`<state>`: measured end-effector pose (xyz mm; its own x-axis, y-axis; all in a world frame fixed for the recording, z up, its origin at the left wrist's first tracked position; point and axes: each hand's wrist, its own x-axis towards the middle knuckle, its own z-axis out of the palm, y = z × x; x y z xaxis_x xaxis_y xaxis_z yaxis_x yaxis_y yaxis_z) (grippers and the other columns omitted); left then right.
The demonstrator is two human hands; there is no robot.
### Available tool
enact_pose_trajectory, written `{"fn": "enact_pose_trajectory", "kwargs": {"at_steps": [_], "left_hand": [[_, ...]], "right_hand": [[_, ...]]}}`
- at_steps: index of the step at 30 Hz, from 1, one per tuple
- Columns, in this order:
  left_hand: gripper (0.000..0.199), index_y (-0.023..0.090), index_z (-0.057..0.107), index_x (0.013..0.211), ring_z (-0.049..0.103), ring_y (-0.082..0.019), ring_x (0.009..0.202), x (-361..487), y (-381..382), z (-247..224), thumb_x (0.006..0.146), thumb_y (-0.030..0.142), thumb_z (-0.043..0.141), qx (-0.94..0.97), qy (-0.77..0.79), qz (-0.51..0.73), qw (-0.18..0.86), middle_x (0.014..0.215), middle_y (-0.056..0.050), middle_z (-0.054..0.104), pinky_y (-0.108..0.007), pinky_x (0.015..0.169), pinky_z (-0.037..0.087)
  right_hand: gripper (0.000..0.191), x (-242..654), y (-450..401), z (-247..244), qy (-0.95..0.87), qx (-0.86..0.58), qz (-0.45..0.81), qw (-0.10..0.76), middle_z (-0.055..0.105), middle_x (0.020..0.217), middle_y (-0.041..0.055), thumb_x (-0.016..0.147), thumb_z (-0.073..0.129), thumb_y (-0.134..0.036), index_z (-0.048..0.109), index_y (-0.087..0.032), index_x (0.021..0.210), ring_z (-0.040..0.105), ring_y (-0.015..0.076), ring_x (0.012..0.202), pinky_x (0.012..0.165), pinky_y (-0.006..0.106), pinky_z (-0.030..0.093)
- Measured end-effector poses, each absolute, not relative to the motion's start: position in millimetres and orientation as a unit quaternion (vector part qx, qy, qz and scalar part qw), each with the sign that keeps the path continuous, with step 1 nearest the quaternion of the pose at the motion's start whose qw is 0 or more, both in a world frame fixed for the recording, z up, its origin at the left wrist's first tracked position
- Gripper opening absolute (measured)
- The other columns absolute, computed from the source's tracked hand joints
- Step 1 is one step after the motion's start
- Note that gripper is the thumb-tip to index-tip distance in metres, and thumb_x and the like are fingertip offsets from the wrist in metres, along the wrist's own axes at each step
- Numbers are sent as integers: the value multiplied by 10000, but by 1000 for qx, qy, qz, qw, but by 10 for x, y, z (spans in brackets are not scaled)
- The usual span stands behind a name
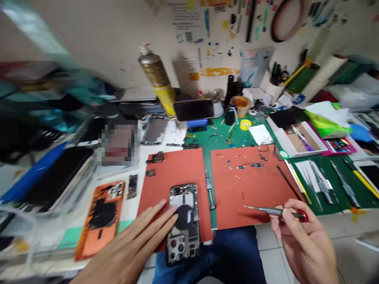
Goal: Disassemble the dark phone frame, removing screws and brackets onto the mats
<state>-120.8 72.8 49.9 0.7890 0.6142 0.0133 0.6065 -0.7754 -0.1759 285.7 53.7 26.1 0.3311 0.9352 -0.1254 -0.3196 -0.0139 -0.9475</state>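
Observation:
My left hand [139, 236] lies flat with its fingers stretched out, the fingertips at the left edge of an opened phone [191, 232]. The phone's inner parts and round dark coil face up, and it overlaps the lower edge of the left red mat [174, 165]. In my right hand [304, 236] is a slim metal screwdriver [274, 211] with a red end cap, held between thumb and fingers. Its tip points left over the right red mat [231, 213], where small phone parts [256, 165] and tiny screws are scattered.
Between the mats lies another screwdriver [209, 189]. An orange phone housing [103, 217] is at the left. Behind the mats stand a propped phone [194, 109] and a spray can [158, 79]. Tweezers [345, 183] and a white parts tray [299, 138] are on the right.

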Motion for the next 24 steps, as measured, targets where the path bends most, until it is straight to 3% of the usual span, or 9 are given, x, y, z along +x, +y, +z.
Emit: {"fn": "enact_pose_trajectory", "kwargs": {"at_steps": [4,10,13,15,19,22,24], "left_hand": [[876,143,301,1732,359,-293,1653,-1068,678,443,879,28,465,-931,-363,-17,37,1783,-69,384,-467,1207,527],[905,112,253,1739,250,-297,1695,-1026,716,286,895,153,578,-926,-372,-50,-31,1827,-116,276,-485,1251,493],[927,101,287,1727,207,-311,1705,-1016,727,143,859,117,611,-926,-370,-71,-15,1827,-141,276,-489,1312,401],[841,95,333,1710,193,-314,1707,-999,737,80,909,123,590,-925,-369,-93,-3,1820,-157,289,-482,1351,302],[659,122,400,1686,228,-304,1690,-979,737,75,1069,297,550,-919,-376,-114,-6,1802,-146,339,-450,1365,169],[620,152,472,1646,399,-322,1586,-963,728,128,1086,401,566,-911,-389,-135,-6,1734,-117,472,-458,1306,243],[570,163,532,1597,546,-319,1411,-936,735,164,1082,403,575,-905,-397,-156,-2,1648,-93,584,-456,1213,338]], "right_hand": [[141,2602,639,325,-399,-497,469,611,768,846,28,983,795,-239,723,-258,1103,755,161,648,631,245,655],[191,2157,812,478,-504,-484,422,577,798,942,37,954,826,-191,726,-259,1102,788,155,708,723,248,705],[106,1945,918,518,-499,-467,468,560,780,912,12,994,789,-215,705,-255,1044,772,135,679,657,216,687],[95,1848,970,509,-524,-461,464,546,786,959,10,1024,738,-189,683,-255,1063,774,133,653,602,214,683],[337,1823,1075,489,-721,-396,257,507,821,1112,66,981,681,-5,656,-225,1236,838,177,824,755,272,731],[225,1850,1216,587,-888,-247,61,384,842,1059,151,1042,538,-27,703,-138,1145,839,231,966,811,313,721],[305,1826,1320,702,-943,-141,-25,300,844,989,190,1057,435,-54,732,-113,1017,834,264,944,804,356,713]]}}
